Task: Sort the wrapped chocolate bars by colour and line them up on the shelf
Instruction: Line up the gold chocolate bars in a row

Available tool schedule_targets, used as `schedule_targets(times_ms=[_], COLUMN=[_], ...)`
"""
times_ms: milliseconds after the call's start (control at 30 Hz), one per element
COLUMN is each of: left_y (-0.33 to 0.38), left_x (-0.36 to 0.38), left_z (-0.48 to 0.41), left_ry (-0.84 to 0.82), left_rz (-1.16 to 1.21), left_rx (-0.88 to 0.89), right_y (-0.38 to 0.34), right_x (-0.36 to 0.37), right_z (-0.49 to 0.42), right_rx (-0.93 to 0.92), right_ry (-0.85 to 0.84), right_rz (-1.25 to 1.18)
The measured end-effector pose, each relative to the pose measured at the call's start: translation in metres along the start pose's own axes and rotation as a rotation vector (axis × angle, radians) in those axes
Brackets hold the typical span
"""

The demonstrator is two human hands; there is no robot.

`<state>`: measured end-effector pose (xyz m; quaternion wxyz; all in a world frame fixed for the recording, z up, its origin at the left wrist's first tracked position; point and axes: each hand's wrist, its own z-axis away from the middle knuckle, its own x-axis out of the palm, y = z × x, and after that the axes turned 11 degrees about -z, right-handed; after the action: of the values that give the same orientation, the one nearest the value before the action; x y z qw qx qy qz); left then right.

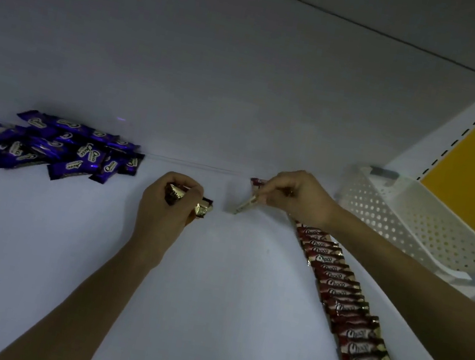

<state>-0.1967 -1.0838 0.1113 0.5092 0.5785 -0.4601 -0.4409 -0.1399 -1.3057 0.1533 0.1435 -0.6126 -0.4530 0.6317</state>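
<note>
head view: red bars (339,294) lined up down the shelf (243,102), right side, nearly done. right hand (293,195) pinching one bar (249,202) at the far end, left hand (168,199) curled round spares (203,207) — purple bars (59,147) heaped left, not yet lined up.

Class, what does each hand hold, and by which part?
The left hand grips red bars round their middle, ends sticking out; the right hand pinches one bar by its end.

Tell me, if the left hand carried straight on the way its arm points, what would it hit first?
Probably the shelf's back wall. The left hand, gripping red bars, aims away from the person, between the purple pile and the right hand; depth is hard to judge.
</note>
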Motion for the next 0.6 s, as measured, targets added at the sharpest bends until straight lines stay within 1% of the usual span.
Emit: schedule_targets(times_ms=[67, 100, 167, 200, 300, 367, 467, 500, 600], left_y=[-0.001, -0.002, -0.003, -0.004, -0.003, -0.003, -0.004, -0.004, -0.006], left_x=[0.000, 0.000, 0.001, 0.002, 0.002, 0.002, 0.003, 0.003, 0.004], left_z=[0.000, 0.000, 0.000, 0.001, 0.002, 0.002, 0.002, 0.002, -0.001], left_ry=[-0.005, -0.007, -0.007, -0.006, -0.007, -0.009, -0.016, -0.016, -0.009], left_rz=[-0.010, -0.012, -0.023, -0.027, -0.025, -0.019, -0.017, -0.017, -0.024], left_rx=[0.002, 0.004, 0.001, 0.000, 0.007, 0.010, 0.007, 0.008, 0.006], right_y=[0.017, 0.022, 0.026, 0.024, 0.019, 0.018, 0.018, 0.018, 0.025], right_x=[0.002, 0.002, 0.000, 0.000, 0.006, 0.015, 0.021, 0.019, 0.009], right_z=[0.010, 0.015, 0.021, 0.022, 0.017, 0.010, 0.000, -0.003, -0.012], right_rx=[-0.060, -0.064, -0.042, -0.035, 0.028, 0.090, 0.166, 0.192, 0.230], right_ry=[-0.117, -0.166, -0.207, -0.192, -0.061, -0.040, -0.098, -0.081, 0.044], right_rz=[0.294, 0.382, 0.444, 0.437, 0.367, 0.362, 0.410, 0.430, 0.546])
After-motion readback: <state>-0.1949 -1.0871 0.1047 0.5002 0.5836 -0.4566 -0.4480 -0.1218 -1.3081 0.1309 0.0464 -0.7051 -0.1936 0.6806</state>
